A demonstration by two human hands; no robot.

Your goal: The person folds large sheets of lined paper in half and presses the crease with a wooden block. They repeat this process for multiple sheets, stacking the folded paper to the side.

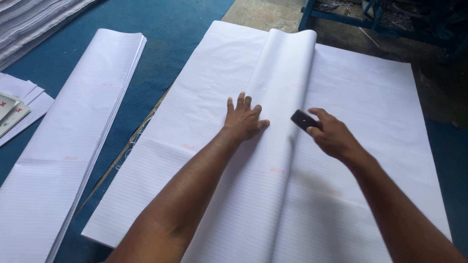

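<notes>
2 hands in view, both the person's own. Left hand [243,119] lies flat, palm down, fingers spread, pressing on the big sheet stack [370,122] just left of the fold. Not gripping anything. Right hand [331,136] pinches 1 small dark block [303,119] betw. thumb and fingers, block tilted, its lower edge at or just above the paper near the right side of the fold; contact hard to tell, hand is a bit blurred.

Fold [287,83]: 1 sheet curled over into a long rounded roll running from top centre down toward the person, sitting on the big stack. Left hand touches its left edge, block sits at its right edge.

Paper count: 1 big white ruled stack in the middle w/ faint lines and approx. 6 small pale red marks scattered across it. 1 narrow folded stack [73,141] to the left, well apart from the big one, white, ruled, 2 small red marks on it. 1 more pile of white sheets [34,24] at top left corner, edges fanned. A few loose sheets [24,104] at far left, w/ 1 small booklet [9,113] on top showing red marks on a pale cover.

All lie on a blue mat [165,39]. A thin brown strip [141,129] shows along the left edge of the big stack. Bare concrete floor [434,83] at top right, w/ a blue metal frame [370,19] beyond it.

No boxes, bins or trays visible.
</notes>
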